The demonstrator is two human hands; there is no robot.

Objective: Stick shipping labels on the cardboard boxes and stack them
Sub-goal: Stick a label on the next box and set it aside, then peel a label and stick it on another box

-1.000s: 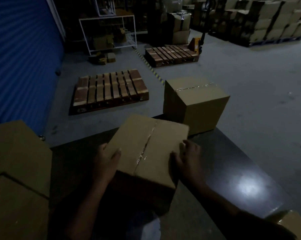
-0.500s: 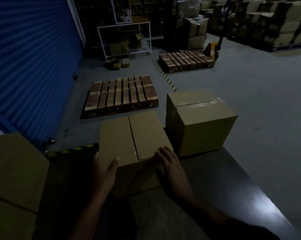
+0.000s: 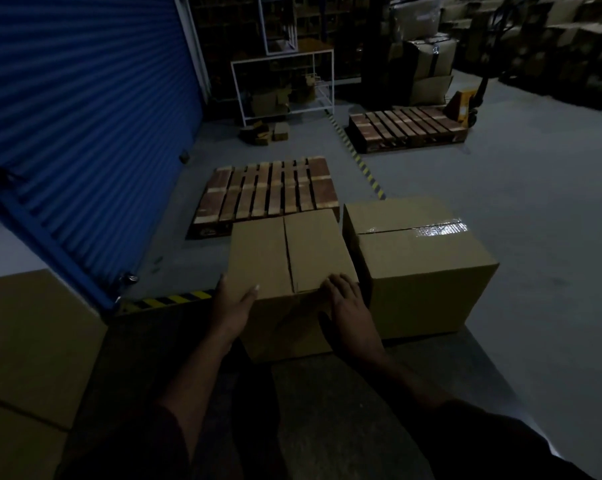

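Observation:
A plain cardboard box (image 3: pixel 285 251) with a taped centre seam sits at the far edge of the dark table (image 3: pixel 344 410). It stands right beside a larger taped box (image 3: pixel 421 271) on its right. My left hand (image 3: pixel 232 306) holds its near left corner, thumb on top and fingers down the left side. My right hand (image 3: pixel 348 306) lies flat over the near right top edge with straight fingers. I see no label on either box.
More cardboard boxes (image 3: pixel 33 341) are piled at the table's left. Beyond the table lie a wooden pallet (image 3: pixel 268 192), a second pallet (image 3: pixel 407 128) with a yellow pallet jack (image 3: pixel 464 103), a white rack (image 3: pixel 282 84) and a blue shutter door (image 3: pixel 85 116).
The box went from tilted in both hands above the table to sitting flat at the far edge, next to the larger box. My view swung to the left.

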